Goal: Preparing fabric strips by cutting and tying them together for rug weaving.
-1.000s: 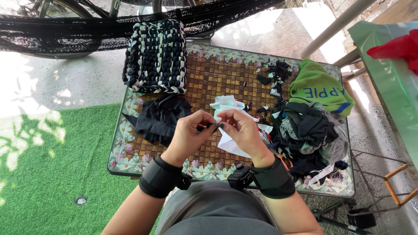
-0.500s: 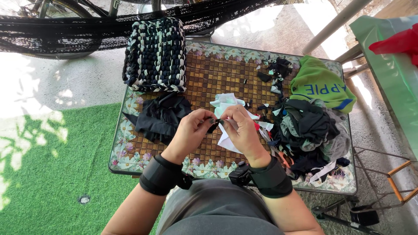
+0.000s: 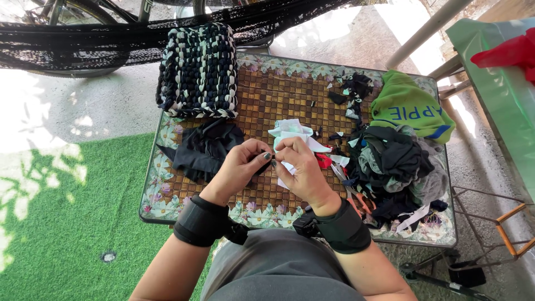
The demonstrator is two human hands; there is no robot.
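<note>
Left hand point(image 3: 241, 165) and right hand point(image 3: 298, 167), both wearing black wrist bands, meet fingertip to fingertip over the counter point(image 3: 267, 100), together pinching a dark fabric strip point(image 3: 264, 165) between curled fingers at counter centre. White cloth point(image 3: 291, 134) lies just beyond at 12 o'clock. Black fabric point(image 3: 203, 149) sits at 9 o'clock, a scrap heap point(image 3: 398, 161) at 3 o'clock, a woven mat point(image 3: 198, 69) at 11 o'clock.

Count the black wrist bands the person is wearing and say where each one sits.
2. One black wrist band wraps the left wrist, below the left hand; the other wraps the right wrist, below the right hand.
</note>
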